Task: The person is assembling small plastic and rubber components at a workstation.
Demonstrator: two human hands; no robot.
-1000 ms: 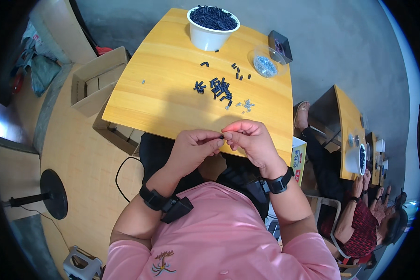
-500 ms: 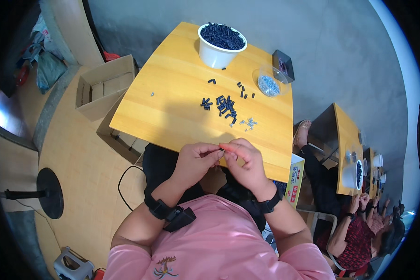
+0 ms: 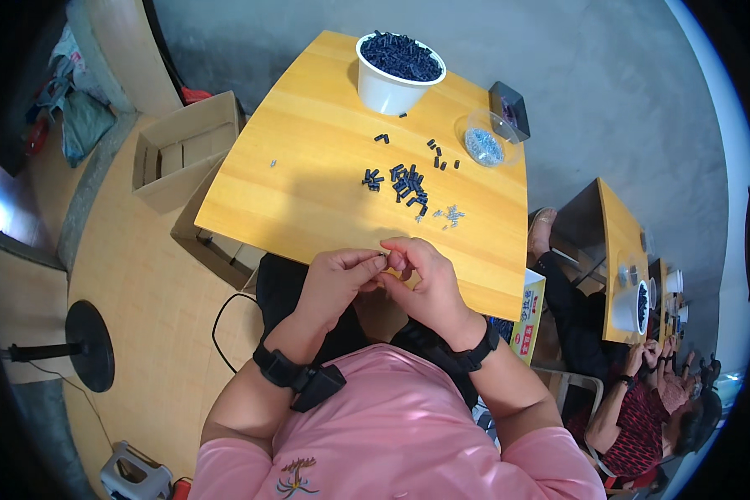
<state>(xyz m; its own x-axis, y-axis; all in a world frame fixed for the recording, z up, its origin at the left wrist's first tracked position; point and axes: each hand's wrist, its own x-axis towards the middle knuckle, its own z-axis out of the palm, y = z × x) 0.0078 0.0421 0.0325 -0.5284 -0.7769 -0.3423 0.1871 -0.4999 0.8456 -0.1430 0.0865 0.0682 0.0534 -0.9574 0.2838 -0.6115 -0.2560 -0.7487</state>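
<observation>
Near the front edge of the table, my left hand (image 3: 340, 282) and my right hand (image 3: 427, 282) meet with bent fingers. My left thumb and forefinger pinch a tiny dark piece (image 3: 383, 255), mostly covered by the fingertips. My right fingers curl close against it, and what they hold, if anything, is hidden. Beyond the hands lies a loose pile of short black tube-like pieces (image 3: 408, 185), with a smaller group (image 3: 372, 179) to its left. Small silvery metal bits (image 3: 452, 216) are scattered just right of the pile.
A white tub (image 3: 385, 93) heaped with black pieces stands at the table's far end. Nearby are a clear round dish (image 3: 485, 147) of silvery bits and a black box (image 3: 509, 112). Cardboard boxes (image 3: 183, 150) stand left of the table. People sit at another table on the right.
Both hands have shifted slightly left, still fingertip to fingertip. My right forefinger and thumb have changed position around the small piece. The view has tilted slightly; the pile looks the same.
</observation>
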